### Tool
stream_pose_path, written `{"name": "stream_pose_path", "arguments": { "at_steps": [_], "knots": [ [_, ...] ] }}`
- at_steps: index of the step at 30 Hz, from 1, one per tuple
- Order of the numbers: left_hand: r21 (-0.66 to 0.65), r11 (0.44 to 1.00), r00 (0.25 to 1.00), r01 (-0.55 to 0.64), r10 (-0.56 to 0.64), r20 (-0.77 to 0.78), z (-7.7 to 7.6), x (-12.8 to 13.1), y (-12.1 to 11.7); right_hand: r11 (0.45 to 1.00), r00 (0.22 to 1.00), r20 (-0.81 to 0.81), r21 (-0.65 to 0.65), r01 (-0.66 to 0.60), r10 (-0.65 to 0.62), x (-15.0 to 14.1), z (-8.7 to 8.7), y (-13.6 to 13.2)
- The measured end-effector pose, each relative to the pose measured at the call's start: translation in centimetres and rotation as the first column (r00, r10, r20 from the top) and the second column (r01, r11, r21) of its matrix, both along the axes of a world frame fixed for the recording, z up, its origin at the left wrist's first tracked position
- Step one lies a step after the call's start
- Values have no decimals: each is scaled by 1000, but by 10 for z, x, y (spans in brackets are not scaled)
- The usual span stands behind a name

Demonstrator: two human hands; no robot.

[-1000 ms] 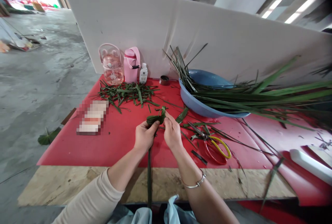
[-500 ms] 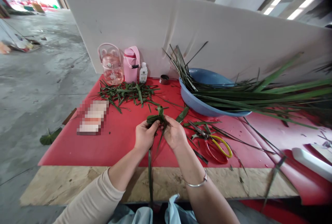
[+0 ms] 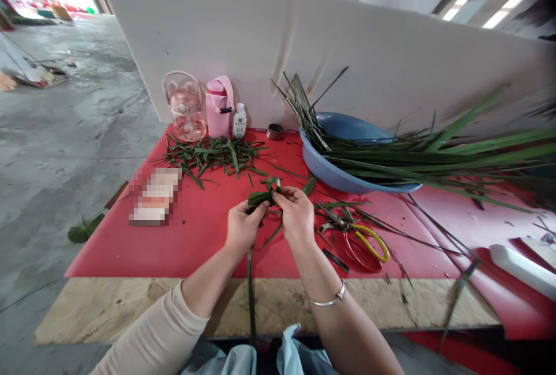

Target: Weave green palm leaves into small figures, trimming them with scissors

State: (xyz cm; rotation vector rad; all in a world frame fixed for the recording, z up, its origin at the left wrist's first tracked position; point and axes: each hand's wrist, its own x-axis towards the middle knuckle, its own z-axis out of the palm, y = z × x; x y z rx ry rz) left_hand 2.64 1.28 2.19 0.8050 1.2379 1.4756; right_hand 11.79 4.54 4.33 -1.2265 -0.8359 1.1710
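Above the red table covering (image 3: 195, 247), both my hands meet at a small woven bundle of green leaf strips (image 3: 259, 197). My left hand (image 3: 244, 224) is closed on the bundle's left and lower side, thumb on top. My right hand (image 3: 297, 213) pinches the bundle's right side, where a strip loops up. One long leaf strip (image 3: 251, 294) hangs from the bundle past the table's front edge. To the right of my right hand lie scissors (image 3: 362, 245) with one red and one yellow handle, among loose leaf pieces.
A blue basin (image 3: 343, 175) full of long leaves stands at the back right. Leaf scraps (image 3: 217, 155) are heaped at the back left, before a pink clear bottle (image 3: 187, 111), a pink flask (image 3: 218, 111) and a small white bottle (image 3: 239, 121). A white panel (image 3: 217, 33) rises behind.
My right hand has turned and shifted slightly up and right, its fingers now pinching the strip at the top of the bundle. My left hand keeps its hold almost unmoved.
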Motion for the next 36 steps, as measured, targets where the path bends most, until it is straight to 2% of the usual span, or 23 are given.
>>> {"name": "stream_pose_path", "arguments": {
  "at_steps": [2,4,10,13,16,19,22,24,27,30,33,36],
  "knots": [
    [-3,1000,1000,-6,6,4,0,-1,1,997,995,99,78,17,-25,0,0,-2],
    [-15,1000,999,-16,17,47,0,-2,3,989,984,177,146,-20,-7,1,-2,-4],
    [-101,994,963,-52,76,257,5,-6,8,947,943,250,177,-267,219,11,-7,-11],
    [-133,990,953,-39,77,293,5,-6,8,913,919,160,143,-383,360,15,-3,-18],
    [-150,988,942,-27,75,327,3,-5,7,888,888,-51,97,-450,456,14,3,-27],
    [-155,988,917,2,59,394,1,-3,7,896,879,-197,-9,-444,434,11,2,-36],
    [-210,978,908,4,84,411,4,-5,8,895,888,-250,-130,-426,386,10,-5,-41],
    [-257,966,903,-18,125,410,6,-8,9,896,894,-248,-152,-417,374,13,-11,-42],
    [-300,954,895,-25,155,418,9,-11,10,880,890,-165,-156,-449,425,20,-18,-38],
    [-272,962,906,-35,146,397,7,-12,11,861,860,71,-114,-496,505,23,-16,-34],
    [-190,980,922,-68,134,364,4,-10,10,894,841,335,-7,-449,425,20,-6,-31],
    [-93,993,920,-77,107,378,1,-7,9,920,837,430,33,-390,339,14,6,-28]
  ]
}}
